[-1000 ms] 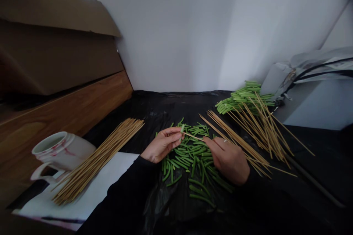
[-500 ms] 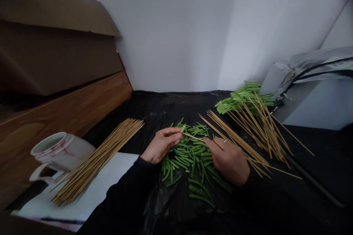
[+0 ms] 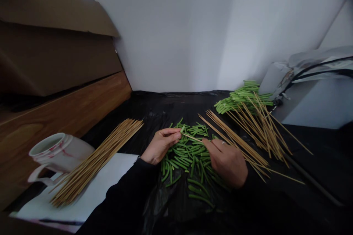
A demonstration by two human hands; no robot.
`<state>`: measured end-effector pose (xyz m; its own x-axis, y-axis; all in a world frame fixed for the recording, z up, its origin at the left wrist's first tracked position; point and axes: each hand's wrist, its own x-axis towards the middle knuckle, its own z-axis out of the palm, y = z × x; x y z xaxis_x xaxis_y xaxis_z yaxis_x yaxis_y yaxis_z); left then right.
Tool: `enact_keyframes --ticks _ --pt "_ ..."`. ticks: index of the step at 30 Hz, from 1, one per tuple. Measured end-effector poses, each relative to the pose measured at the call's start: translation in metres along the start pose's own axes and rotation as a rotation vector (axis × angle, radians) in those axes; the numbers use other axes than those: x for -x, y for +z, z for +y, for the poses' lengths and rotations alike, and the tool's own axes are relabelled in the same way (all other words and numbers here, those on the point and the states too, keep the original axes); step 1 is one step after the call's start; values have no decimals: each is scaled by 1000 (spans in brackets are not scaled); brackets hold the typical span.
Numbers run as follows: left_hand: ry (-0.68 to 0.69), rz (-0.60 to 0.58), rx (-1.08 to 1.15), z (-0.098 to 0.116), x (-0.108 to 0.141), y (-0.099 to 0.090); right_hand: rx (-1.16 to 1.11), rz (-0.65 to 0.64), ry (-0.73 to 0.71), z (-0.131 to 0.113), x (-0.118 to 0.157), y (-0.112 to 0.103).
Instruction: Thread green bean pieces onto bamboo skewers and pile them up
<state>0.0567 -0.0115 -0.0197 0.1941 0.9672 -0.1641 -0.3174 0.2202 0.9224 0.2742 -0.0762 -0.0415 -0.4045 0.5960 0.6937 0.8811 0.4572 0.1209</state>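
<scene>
Between thumb and fingers, my left hand (image 3: pixel 158 146) pinches a short green bean piece (image 3: pixel 182 129). My right hand (image 3: pixel 229 162), with a ring on one finger, is closed around a thin bamboo skewer (image 3: pixel 193 138). The skewer points left, its tip at the bean; whether it has gone through is hidden by my fingers. Below both hands, many loose green beans (image 3: pixel 180 160) lie spread on black plastic sheeting (image 3: pixel 162 209). To the right of my right hand lies a row of bare skewers (image 3: pixel 239 139).
A large bundle of skewers (image 3: pixel 96 165) rests on white paper (image 3: pixel 113 172) at left, against a tipped white mug (image 3: pixel 73 150). Skewered green beans (image 3: pixel 239 99) are piled at the back right, their sticks pointing forward. Cardboard (image 3: pixel 60 55) stands left, a white wall (image 3: pixel 171 36) behind.
Both hands keep nearly the same hold on bean and skewer. My right hand has shifted slightly left; the whole view has also moved a little.
</scene>
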Motion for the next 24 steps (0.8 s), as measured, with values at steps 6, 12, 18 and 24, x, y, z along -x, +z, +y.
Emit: enact_keyframes --ticks 6,12,18,24 --pt "-34 -26 43 -2 -2 -2 -8 5 -9 0 2 3" --pt "-30 -52 43 -5 -2 -1 -71 -50 6 -1 3 4" --pt "-35 -52 38 -7 -2 -2 -91 10 2 -2 3 4" --pt "-39 -61 34 -7 -1 -1 -132 -25 41 -4 1 1"
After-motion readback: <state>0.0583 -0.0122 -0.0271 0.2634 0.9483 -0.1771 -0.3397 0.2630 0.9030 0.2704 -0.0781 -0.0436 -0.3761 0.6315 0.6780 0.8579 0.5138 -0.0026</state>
